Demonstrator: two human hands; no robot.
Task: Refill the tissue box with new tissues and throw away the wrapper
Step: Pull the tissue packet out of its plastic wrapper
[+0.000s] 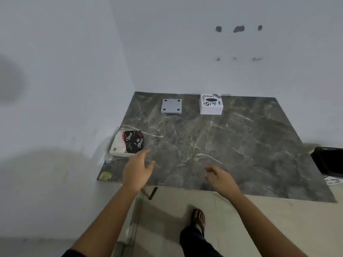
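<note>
So here's where we're at: the soft plastic-wrapped pack of white tissues with the dark Dove label is sitting at the near-left corner of the dark grey marble-look table, right up against the wall side, and nothing's touching it yet. Our left hand is hovering just beside it with the fingers spread and slack, holding nothing, and our right hand is out over the near edge, loosely curled and a bit blurry, but it looks empty too. The white cube-shaped tissue box with the oval slot on top and stickers is at the far side of the table, well apart from the pack, and there's a flat grey square plate with four dark corner dots left of it, which we'd guess is the box's bottom cover, though we can't say for sure. As for handling, we reckon the pack is light and squishy, and that glossy film is probably slippery, so pinching a corner would likely just stretch the wrap. Better to grab it across its short sides with the fingers wrapped around, squeezing gently. The box looks like stiff plastic or card, light, easy to take by two opposite walls. A black bin-like thing peeks in at the right edge for the wrapper, we think.
</note>
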